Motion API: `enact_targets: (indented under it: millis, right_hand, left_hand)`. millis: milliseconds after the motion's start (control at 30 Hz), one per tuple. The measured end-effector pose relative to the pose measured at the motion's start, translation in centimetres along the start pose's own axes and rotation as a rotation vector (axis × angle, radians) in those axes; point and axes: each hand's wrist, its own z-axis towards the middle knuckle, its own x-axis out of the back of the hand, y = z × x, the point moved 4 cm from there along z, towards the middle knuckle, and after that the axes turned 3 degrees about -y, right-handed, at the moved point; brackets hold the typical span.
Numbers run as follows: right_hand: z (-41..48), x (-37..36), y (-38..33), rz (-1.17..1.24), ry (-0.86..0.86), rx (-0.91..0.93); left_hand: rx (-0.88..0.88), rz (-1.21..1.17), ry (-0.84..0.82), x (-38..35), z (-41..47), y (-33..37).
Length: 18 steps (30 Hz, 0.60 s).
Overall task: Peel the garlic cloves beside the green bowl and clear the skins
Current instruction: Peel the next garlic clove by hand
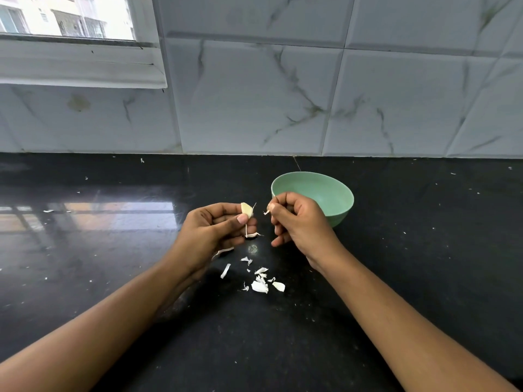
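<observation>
two bare forearms [113, 321] reach in over the black worktop [424, 278]. loose skins [260, 285] lie scattered just below and between the hands. the left hand [215, 230] pinches a garlic clove [246, 209] between thumb and fingertips, with a strip of skin [250, 234] dangling under it. the right hand [297, 222], fingers curled, pinches a skin scrap [267, 212]. the green bowl [325, 190] sits just behind it.

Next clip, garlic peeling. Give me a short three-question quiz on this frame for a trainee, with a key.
1. True or false: the left hand holds the pale, partly peeled garlic clove.
2. The torn white papery skins lie: A) on a plate; B) on the glossy black stone counter; C) on the windowsill.
3. Fill in: the right hand, in front of the round green bowl, pinches a scrap of ____.
Key: 1 true; 2 B; 3 skin.
</observation>
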Motion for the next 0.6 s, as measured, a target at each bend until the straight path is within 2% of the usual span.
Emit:
enact_targets:
  millis: [133,200,300,600]
  right_hand:
    - [-0.4,0.2,-0.7,-0.412,-0.077,0.096]
    - [-0.6,0.0,-0.8,-0.522,-0.130,0.106]
    - [-0.8,-0.2,-1.0,-0.561,-0.177,0.118]
    - [-0.7,0.5,-1.5,-0.545,-0.168,0.086]
  left_hand:
    - [0.018,0.004,0.008,0.3,0.1,-0.1]
    - [0.019,0.026,0.007,0.4,0.2,-0.1]
    - [0.018,0.095,0.001,0.3,0.1,-0.2]
    - [0.013,0.168,-0.027,0.0,0.0,-0.3]
